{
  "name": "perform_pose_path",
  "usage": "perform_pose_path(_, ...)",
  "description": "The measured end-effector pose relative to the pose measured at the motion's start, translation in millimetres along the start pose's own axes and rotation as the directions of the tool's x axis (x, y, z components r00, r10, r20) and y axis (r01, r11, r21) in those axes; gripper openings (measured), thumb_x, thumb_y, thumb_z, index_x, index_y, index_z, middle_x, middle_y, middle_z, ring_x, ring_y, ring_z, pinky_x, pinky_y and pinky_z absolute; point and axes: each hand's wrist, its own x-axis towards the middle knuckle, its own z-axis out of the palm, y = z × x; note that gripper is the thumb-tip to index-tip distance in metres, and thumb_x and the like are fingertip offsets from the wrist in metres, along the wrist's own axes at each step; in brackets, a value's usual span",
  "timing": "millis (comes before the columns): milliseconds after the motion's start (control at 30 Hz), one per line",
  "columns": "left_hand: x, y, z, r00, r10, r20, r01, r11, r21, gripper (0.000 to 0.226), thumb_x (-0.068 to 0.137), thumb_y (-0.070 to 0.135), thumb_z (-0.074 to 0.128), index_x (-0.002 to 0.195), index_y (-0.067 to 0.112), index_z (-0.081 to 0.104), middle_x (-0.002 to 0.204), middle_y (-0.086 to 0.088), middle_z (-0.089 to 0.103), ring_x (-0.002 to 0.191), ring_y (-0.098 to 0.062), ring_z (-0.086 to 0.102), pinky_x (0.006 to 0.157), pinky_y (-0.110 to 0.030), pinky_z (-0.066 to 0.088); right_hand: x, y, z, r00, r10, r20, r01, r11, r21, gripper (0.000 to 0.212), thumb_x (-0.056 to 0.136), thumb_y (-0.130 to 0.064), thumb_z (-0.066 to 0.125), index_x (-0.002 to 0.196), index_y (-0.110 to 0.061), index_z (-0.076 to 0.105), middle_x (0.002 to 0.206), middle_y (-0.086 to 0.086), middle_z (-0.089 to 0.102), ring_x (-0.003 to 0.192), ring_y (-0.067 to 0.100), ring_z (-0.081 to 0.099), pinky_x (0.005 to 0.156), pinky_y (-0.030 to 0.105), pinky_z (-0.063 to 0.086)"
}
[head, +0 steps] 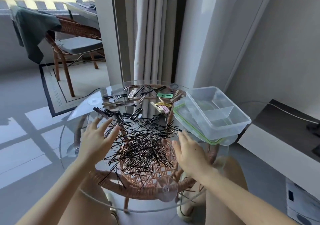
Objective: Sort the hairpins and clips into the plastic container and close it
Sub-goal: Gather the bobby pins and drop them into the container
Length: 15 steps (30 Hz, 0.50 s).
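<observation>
A big heap of thin black hairpins (143, 143) lies in the middle of the round glass table (69, 138). Behind it, several larger clips (138, 96) in black, brown, pink, yellow and green are scattered. At the right edge a clear plastic container (218, 112) with inner dividers rests on its green-rimmed lid (195, 129). My left hand (97, 138) hovers at the heap's left side, fingers spread, holding nothing. My right hand (188, 152) is at the heap's right side, palm facing inward, also holding nothing.
The glass top sits on a wicker base (147, 186) with suction cups. The container overhangs the table's right edge. A wicker chair (72, 39) with a dark cloth stands at the back left, curtains behind, and a low white unit (280, 143) to the right.
</observation>
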Motion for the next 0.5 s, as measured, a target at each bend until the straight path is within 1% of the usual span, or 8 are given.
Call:
perform_pose_path(100,14,-2,7,0.996,-0.021,0.086,0.018,0.999,0.031,0.072,0.076,0.069,0.021,0.138,0.037,0.034,0.153,-0.011,0.021,0.142,-0.030,0.017,0.115,-0.054,0.010,13,-13,7,0.995,-0.044,0.087,0.042,0.999,0.018,0.056,0.101,-0.038,0.021,0.148,-0.008,0.015,0.158,0.011,0.011,0.146,0.020,0.007,0.117,0.029,0.004)
perform_pose_path(233,16,2,17,0.986,0.022,0.164,-0.028,0.999,0.032,0.072,0.077,0.069,0.021,0.138,0.035,0.035,0.153,-0.012,0.022,0.143,-0.033,0.009,0.116,-0.047,0.001,26,-29,11,0.974,-0.179,0.140,0.166,0.981,0.096,0.052,0.102,-0.033,0.022,0.147,-0.008,0.020,0.157,0.008,0.017,0.145,0.015,0.010,0.117,0.024,0.001)
perform_pose_path(300,16,2,11,0.988,0.035,0.148,-0.023,0.996,-0.081,0.068,0.081,0.068,0.032,0.136,0.029,0.041,0.151,-0.011,0.028,0.141,-0.030,0.018,0.115,-0.047,0.013,30,-34,8,0.957,-0.252,0.145,0.229,0.960,0.159,0.049,0.101,-0.031,0.026,0.145,-0.009,0.027,0.154,0.006,0.027,0.144,0.013,0.018,0.116,0.023,0.007)
perform_pose_path(367,21,-1,2,0.996,0.029,0.086,-0.013,0.984,-0.180,0.063,0.084,0.062,0.038,0.132,0.023,0.046,0.145,-0.010,0.038,0.134,-0.027,0.035,0.109,-0.047,0.030,39,-39,-3,0.962,-0.263,0.080,0.239,0.945,0.224,0.045,0.101,-0.029,0.030,0.140,-0.009,0.037,0.147,0.006,0.041,0.137,0.014,0.034,0.113,0.022,0.022)
perform_pose_path(400,26,-3,-3,0.999,0.028,0.044,-0.020,0.983,-0.184,0.061,0.084,0.061,0.039,0.131,0.022,0.049,0.143,-0.009,0.041,0.129,-0.025,0.041,0.105,-0.046,0.036,48,-41,-10,0.969,-0.248,0.014,0.236,0.937,0.256,0.042,0.100,-0.027,0.033,0.136,-0.007,0.043,0.135,0.006,0.054,0.126,0.012,0.048,0.105,0.017,0.033)
perform_pose_path(433,33,-5,-6,1.000,0.027,0.002,-0.026,0.985,-0.171,0.062,0.083,0.061,0.038,0.129,0.022,0.050,0.141,-0.008,0.044,0.126,-0.025,0.044,0.102,-0.045,0.038,59,-43,-17,0.971,-0.227,-0.070,0.238,0.930,0.281,0.038,0.100,-0.023,0.035,0.130,-0.005,0.050,0.115,0.004,0.065,0.103,0.007,0.060,0.088,0.008,0.041)
perform_pose_path(467,41,-7,-9,0.999,0.022,-0.030,-0.027,0.988,-0.155,0.063,0.081,0.061,0.035,0.129,0.022,0.051,0.140,-0.008,0.045,0.125,-0.026,0.045,0.100,-0.046,0.039,72,-44,-23,0.969,-0.198,-0.149,0.234,0.929,0.288,0.034,0.100,-0.020,0.036,0.123,-0.003,0.055,0.094,0.001,0.066,0.079,0.000,0.058,0.070,0.005,0.041)
perform_pose_path(500,51,-10,-11,0.999,0.007,-0.045,-0.014,0.990,-0.143,0.065,0.079,0.060,0.032,0.129,0.023,0.050,0.141,-0.009,0.043,0.126,-0.028,0.044,0.100,-0.047,0.039,89,-45,-28,0.965,-0.158,-0.211,0.214,0.936,0.278,0.033,0.099,-0.019,0.037,0.118,-0.002,0.057,0.086,0.004,0.065,0.068,-0.003,0.052,0.062,0.006,0.037)
